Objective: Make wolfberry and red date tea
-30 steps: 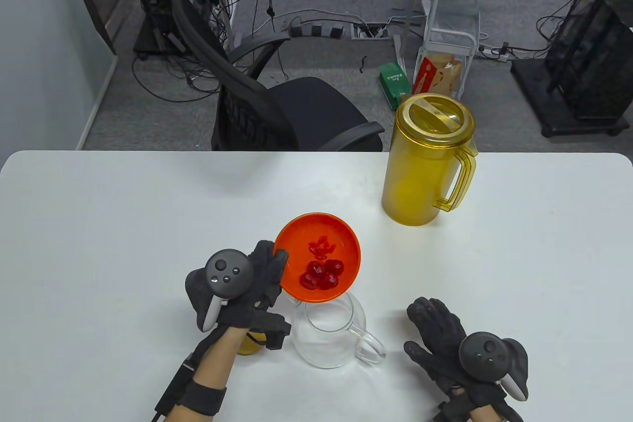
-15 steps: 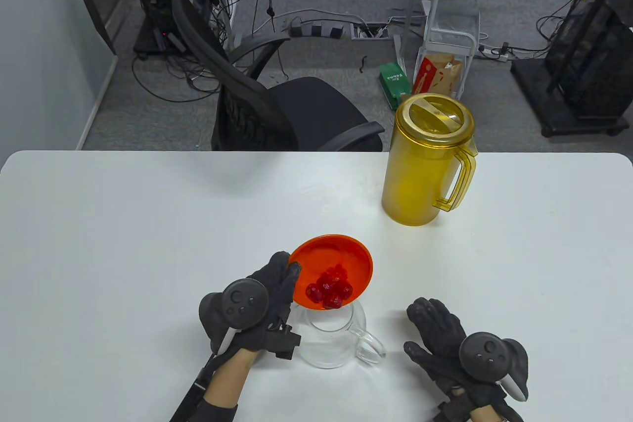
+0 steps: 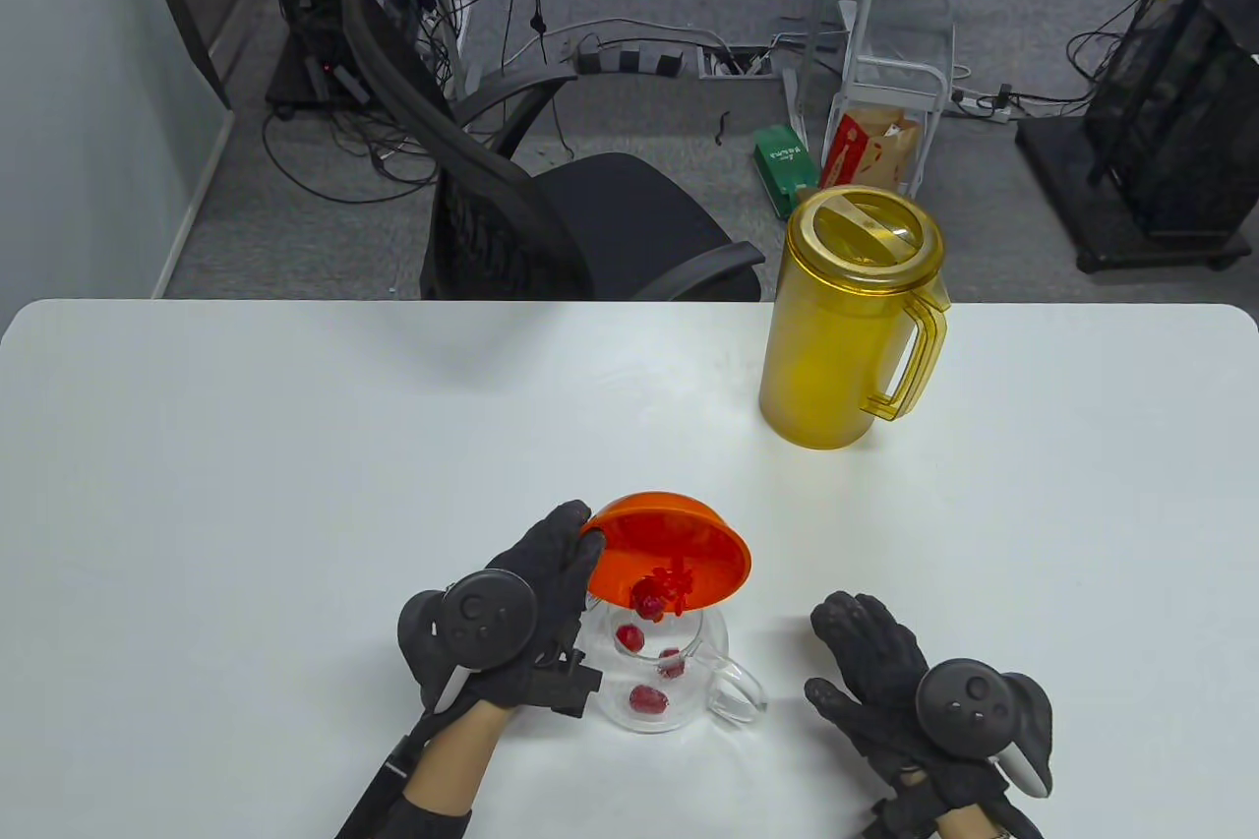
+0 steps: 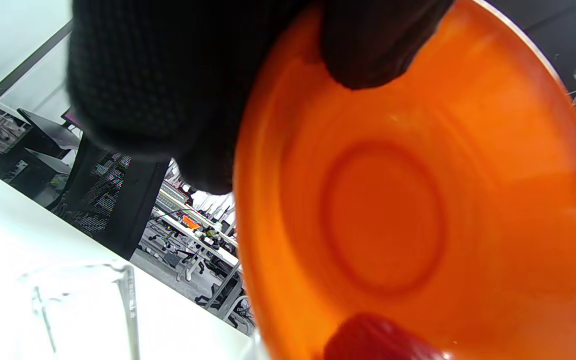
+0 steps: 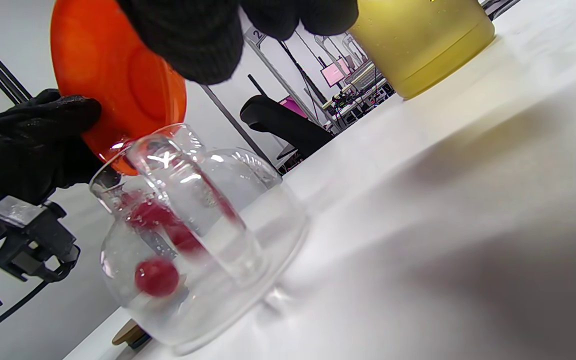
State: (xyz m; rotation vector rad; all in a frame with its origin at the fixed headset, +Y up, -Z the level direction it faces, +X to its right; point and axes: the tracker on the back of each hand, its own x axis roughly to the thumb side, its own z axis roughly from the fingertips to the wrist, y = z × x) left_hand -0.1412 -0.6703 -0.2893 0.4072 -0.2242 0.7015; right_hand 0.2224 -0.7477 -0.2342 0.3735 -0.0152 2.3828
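My left hand [image 3: 511, 618] grips the orange bowl [image 3: 679, 554] by its rim, tipped steeply so red dates [image 3: 649, 699] drop into the glass teapot [image 3: 679, 682] near the desk's front edge, while my right hand [image 3: 885, 682] rests flat, holding nothing.

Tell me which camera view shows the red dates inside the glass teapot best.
The right wrist view: the red dates show through the glass teapot wall from the side. The table view shows them smaller from above, partly under the orange bowl. The left wrist view shows only one at the bowl's lip.

Table view looks down from the person's side. Left wrist view sits close under the bowl [image 4: 393, 210]. Right wrist view skims low across the worktop [image 5: 468, 200]; both share the teapot [image 5: 193, 240].
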